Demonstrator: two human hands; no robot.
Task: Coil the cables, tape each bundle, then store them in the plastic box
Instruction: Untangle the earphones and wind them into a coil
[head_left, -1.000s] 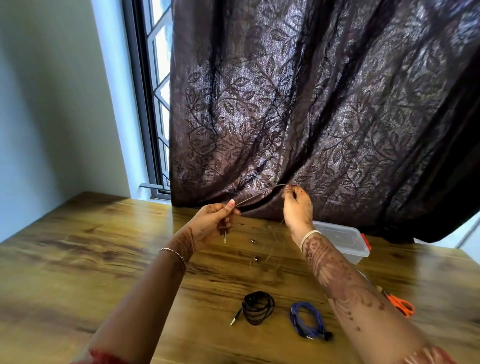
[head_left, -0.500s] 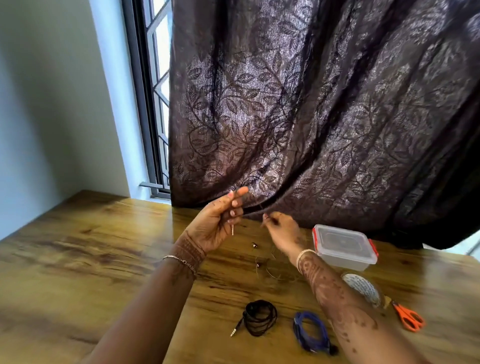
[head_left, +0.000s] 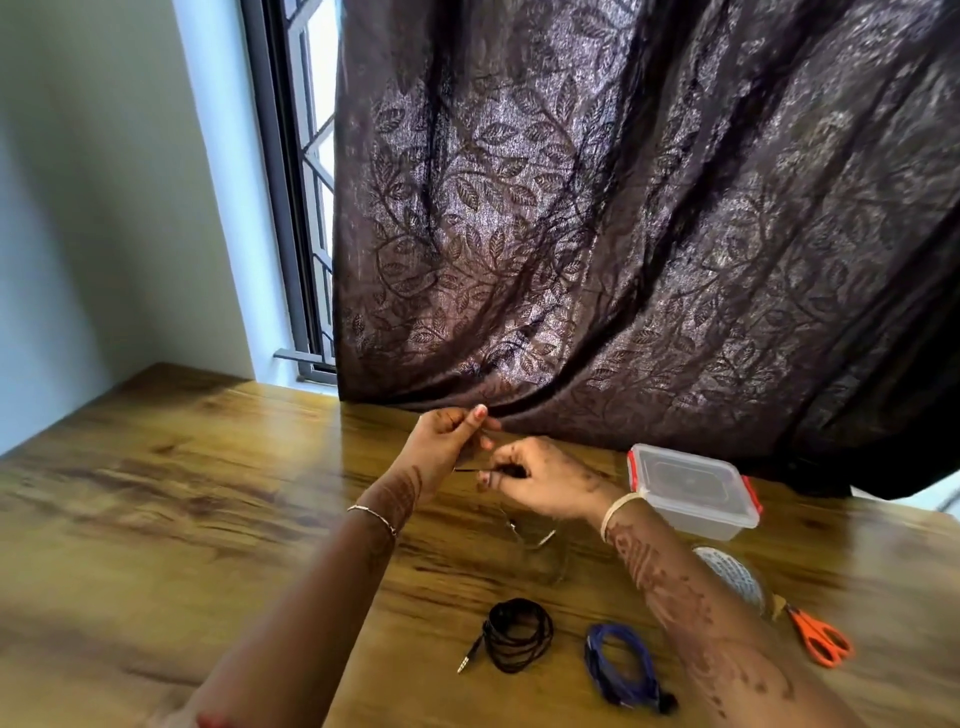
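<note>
A glossy brown wooden counter (head_left: 156, 493) meets a barred window (head_left: 306, 208), half covered by a dark leaf-patterned curtain (head_left: 623, 234). Above it, the fingers of the left hand (head_left: 449, 441) and the right hand (head_left: 545, 480) pinch one thin dark cable (head_left: 466, 470).

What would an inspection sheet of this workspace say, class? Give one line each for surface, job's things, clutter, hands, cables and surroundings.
Surface: brown wooden table, grain visible.
Job's things: clear plastic box with red clips, lid on; patterned tape roll; orange-handled scissors.
Clutter: nothing seen.
Hands: left hand and right hand both pinch a thin pale cable above the table.
Cables: black coiled cable and blue coiled cable lie side by side outside the box; the thin one trails onto the table.
Surroundings: dark leaf-patterned curtain, barred window, pale wall.
</note>
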